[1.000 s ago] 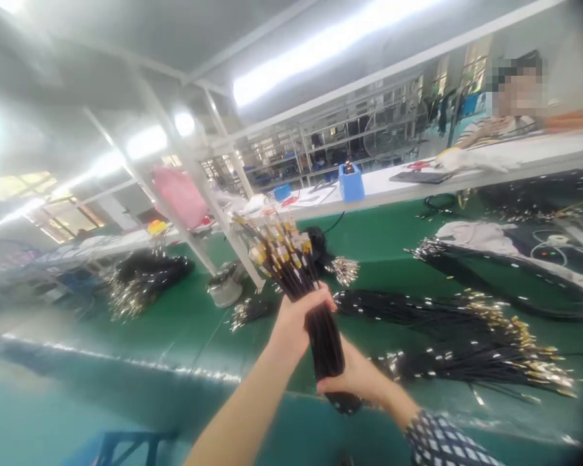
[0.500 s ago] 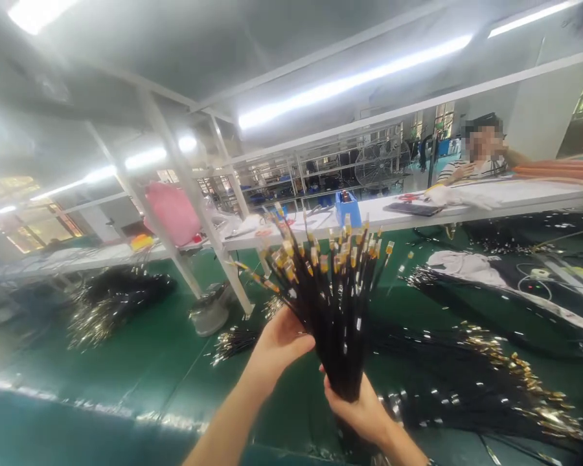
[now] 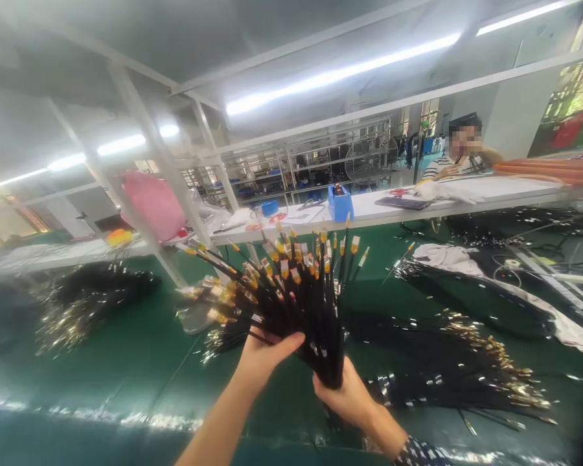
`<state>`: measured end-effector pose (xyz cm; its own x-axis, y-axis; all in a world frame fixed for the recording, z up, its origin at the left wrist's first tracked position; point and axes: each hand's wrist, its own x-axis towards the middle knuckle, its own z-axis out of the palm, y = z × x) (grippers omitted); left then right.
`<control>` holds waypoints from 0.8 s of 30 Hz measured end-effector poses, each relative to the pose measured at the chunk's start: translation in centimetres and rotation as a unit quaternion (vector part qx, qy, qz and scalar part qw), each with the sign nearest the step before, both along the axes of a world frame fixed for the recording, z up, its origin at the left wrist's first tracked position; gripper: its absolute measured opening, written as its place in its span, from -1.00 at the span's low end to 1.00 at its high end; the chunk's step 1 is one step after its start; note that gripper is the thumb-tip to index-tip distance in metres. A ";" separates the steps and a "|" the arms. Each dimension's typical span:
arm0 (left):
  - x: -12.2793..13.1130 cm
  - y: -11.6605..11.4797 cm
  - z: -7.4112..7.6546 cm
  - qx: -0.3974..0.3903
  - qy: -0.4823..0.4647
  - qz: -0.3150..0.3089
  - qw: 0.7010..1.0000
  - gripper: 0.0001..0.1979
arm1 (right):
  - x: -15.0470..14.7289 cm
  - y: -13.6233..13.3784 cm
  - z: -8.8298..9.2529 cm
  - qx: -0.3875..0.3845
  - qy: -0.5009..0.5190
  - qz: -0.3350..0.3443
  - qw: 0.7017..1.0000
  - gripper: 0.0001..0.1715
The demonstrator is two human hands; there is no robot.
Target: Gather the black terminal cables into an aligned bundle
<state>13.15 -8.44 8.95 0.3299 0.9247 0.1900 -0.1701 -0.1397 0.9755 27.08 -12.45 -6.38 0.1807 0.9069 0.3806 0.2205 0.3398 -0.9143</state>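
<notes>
A thick bundle of black cables with yellow-and-silver connector ends is held up over the green table, its tips fanned out upward and to the left. My right hand is wrapped round the narrow lower part of the bundle. Higher up on the left side, my left hand grips some of the cables, its thumb lying across the front and its other fingers mostly hidden behind them. Right of the hands, more black cables with similar ends lie on the table.
Another cable pile lies at the left. A white shelf behind bears a blue tape dispenser and a dark phone-like slab. A white cloth lies at the right. A person sits beyond the shelf.
The cables on the left have spread out and tipped further left, with my left hand among them. Both hands and the bundle sit slightly further left in view, and the view has shifted a little.
</notes>
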 end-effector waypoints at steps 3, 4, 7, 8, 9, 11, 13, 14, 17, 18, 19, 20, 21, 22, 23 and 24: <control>-0.5 -0.2 0.1 0.000 -0.037 0.024 0.999 -0.61 | 0.2 0.3 -0.1 -0.008 0.023 -0.016 1.000 -0.83; -0.8 -0.1 0.2 0.001 -0.044 0.009 0.999 -0.63 | 0.3 0.3 -0.1 -0.012 0.033 -0.019 0.999 -0.81; -1.9 0.9 0.2 0.018 -0.042 -0.050 0.998 -0.57 | 0.9 0.1 0.5 -0.033 0.064 -0.018 0.997 -0.75; -2.3 1.5 -0.4 0.031 -0.031 -0.068 0.997 -0.53 | 1.2 -0.1 0.9 -0.043 0.075 -0.017 0.996 -0.73; -2.6 2.0 -1.4 0.047 -0.007 -0.083 0.995 -0.50 | 1.6 -0.4 1.4 -0.051 0.086 -0.015 0.995 -0.71; -2.9 2.6 -5.1 0.094 0.087 -0.098 0.987 -0.54 | 2.4 -1.0 2.3 -0.065 0.110 -0.010 0.992 -0.66; -2.8 1.9 -10.7 0.148 0.259 -0.120 0.947 -0.68 | 3.3 -1.6 3.2 -0.075 0.131 -0.005 0.989 -0.58; -2.6 1.0 -13.8 0.175 0.352 -0.183 0.901 -0.68 | 3.8 -1.8 3.5 -0.080 0.137 -0.003 0.987 -0.55; -2.2 -2.3 -22.3 0.270 0.517 -0.385 0.715 -0.41 | 5.2 -2.5 3.9 -0.082 0.141 -0.007 0.987 -0.53; -2.1 -3.0 -24.2 0.279 0.541 -0.403 0.683 -0.36 | 5.5 -2.7 3.9 -0.082 0.139 -0.002 0.987 -0.53; -2.2 -3.4 -25.6 0.267 0.556 -0.399 0.678 -0.40 | 5.8 -2.9 3.9 -0.082 0.139 0.000 0.987 -0.53; -2.5 -3.4 -26.3 0.250 0.562 -0.386 0.688 -0.50 | 5.9 -3.0 3.7 -0.083 0.141 0.002 0.987 -0.52; -2.9 -2.9 -26.4 0.235 0.561 -0.368 0.704 -0.63 | 6.0 -3.2 3.6 -0.087 0.145 0.002 0.986 -0.52; -3.5 -1.9 -25.9 0.222 0.555 -0.347 0.723 -0.78 | 5.9 -3.3 3.3 -0.091 0.152 0.000 0.984 -0.51; -4.3 -0.5 -24.9 0.216 0.546 -0.326 0.741 -0.89 | 5.7 -3.5 2.9 -0.093 0.162 -0.005 0.982 -0.50; -5.3 1.1 -23.5 0.213 0.537 -0.301 0.759 -0.86 | 5.4 -3.6 2.5 -0.092 0.172 -0.011 0.981 -0.50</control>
